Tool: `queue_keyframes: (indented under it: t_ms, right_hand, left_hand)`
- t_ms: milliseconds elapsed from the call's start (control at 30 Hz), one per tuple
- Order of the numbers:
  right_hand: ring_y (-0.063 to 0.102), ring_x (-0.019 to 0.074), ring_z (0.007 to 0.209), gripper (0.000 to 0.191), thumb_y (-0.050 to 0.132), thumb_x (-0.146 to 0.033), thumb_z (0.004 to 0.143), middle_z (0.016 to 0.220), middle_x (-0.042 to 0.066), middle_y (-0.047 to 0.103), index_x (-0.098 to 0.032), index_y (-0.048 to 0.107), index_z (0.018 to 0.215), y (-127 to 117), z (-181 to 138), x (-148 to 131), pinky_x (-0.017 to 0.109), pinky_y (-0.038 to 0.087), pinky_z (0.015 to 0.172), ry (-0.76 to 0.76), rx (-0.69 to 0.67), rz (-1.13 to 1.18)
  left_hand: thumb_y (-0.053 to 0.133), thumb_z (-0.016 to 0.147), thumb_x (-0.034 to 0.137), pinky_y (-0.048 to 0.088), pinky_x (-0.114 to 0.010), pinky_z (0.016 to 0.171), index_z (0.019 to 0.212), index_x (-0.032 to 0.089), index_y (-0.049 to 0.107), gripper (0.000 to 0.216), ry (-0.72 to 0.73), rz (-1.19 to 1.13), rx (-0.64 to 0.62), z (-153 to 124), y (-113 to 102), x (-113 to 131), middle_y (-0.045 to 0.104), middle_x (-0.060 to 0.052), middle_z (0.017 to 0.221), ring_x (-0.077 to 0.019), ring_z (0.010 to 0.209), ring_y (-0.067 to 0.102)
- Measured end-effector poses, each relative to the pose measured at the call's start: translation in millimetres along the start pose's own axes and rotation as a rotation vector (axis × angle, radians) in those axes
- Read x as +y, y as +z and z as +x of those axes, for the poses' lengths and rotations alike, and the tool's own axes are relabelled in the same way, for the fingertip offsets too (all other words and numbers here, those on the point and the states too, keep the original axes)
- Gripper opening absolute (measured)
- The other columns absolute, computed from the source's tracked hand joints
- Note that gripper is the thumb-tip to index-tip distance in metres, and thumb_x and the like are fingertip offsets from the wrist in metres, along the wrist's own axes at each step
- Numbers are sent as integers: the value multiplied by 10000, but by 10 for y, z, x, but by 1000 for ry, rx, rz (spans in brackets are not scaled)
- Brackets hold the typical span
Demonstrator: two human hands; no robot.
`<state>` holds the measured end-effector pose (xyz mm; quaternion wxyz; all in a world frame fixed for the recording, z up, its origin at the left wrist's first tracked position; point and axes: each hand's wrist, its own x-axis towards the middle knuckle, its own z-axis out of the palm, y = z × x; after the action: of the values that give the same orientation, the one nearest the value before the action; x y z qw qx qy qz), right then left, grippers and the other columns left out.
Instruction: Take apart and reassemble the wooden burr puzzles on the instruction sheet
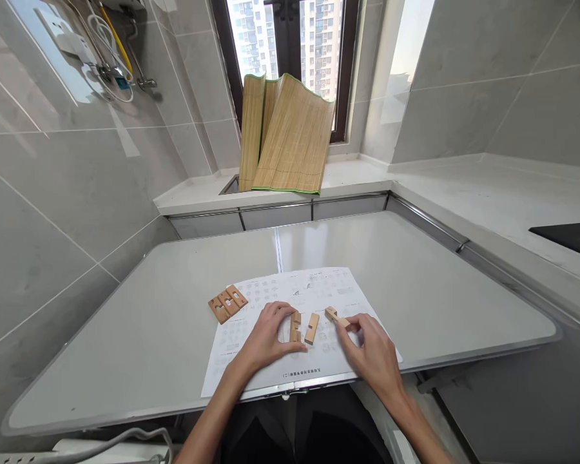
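My left hand (265, 336) has its thumb and fingers around the two ends of a notched wooden block (295, 327), which is on the printed paper sheet (261, 370). A second wooden block (312, 328) lies just to the right of it, touched by neither hand. My right hand (371, 353) pinches the near end of another notched wooden block (335, 315) between thumb and fingers. That block slants to the upper left over the sheet. At the sheet's left edge, flat wooden pieces with cutouts (228, 303) lie side by side.
Beneath the sheet is a white folding table (140, 335) with a centre seam. Behind it, a folded bamboo mat (294, 142) leans at the window on a white counter (352, 173). Tiled walls stand on both sides. Cables and a pipe (118, 58) hang upper left.
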<state>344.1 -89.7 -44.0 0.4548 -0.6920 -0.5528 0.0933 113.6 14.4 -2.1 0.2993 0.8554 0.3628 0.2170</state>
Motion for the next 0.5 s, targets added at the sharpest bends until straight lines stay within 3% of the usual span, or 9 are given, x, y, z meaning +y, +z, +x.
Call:
queue_keyframes:
  t_ms: [100, 233, 367, 500]
  right_hand:
    - [588, 239, 752, 243, 570, -423, 975, 803, 46, 641, -247, 531, 813, 80, -35, 0, 354, 422, 671, -59, 19, -116]
    - [597, 238, 763, 250, 584, -450, 983, 800, 35, 637, -244, 558, 844, 130, -14, -38, 358, 432, 682, -140, -122, -70]
    - [634, 250, 869, 325, 418, -442, 1069, 902, 53, 695, -251, 647, 941, 91, 40, -11, 384, 476, 772, -181, -222, 60]
    - [652, 256, 927, 392, 353, -447, 1088, 956, 56, 721, -266, 686, 988, 50, 59, 15, 388, 499, 813, -140, -266, 137]
  left_hand:
    - [885, 666, 596, 457, -498, 1051, 1225, 279, 654, 682, 27, 46, -42, 73, 6, 16, 580, -108, 1315, -357, 1265, 508]
    - [885, 669, 586, 477, -492, 1029, 1262, 270, 632, 718, 61, 47, -81, 153, 62, 120, 576, -118, 1343, -347, 1227, 558]
    - [891, 654, 585, 476, -458, 1029, 1338, 293, 598, 799, 123, 43, -100, 232, 121, 217, 598, -99, 1362, -338, 1217, 588]
    - [862, 682, 586, 511, -393, 903, 1209, 282, 683, 634, 114, 68, -97, 317, 194, 267, 651, -70, 1245, -297, 1058, 652]
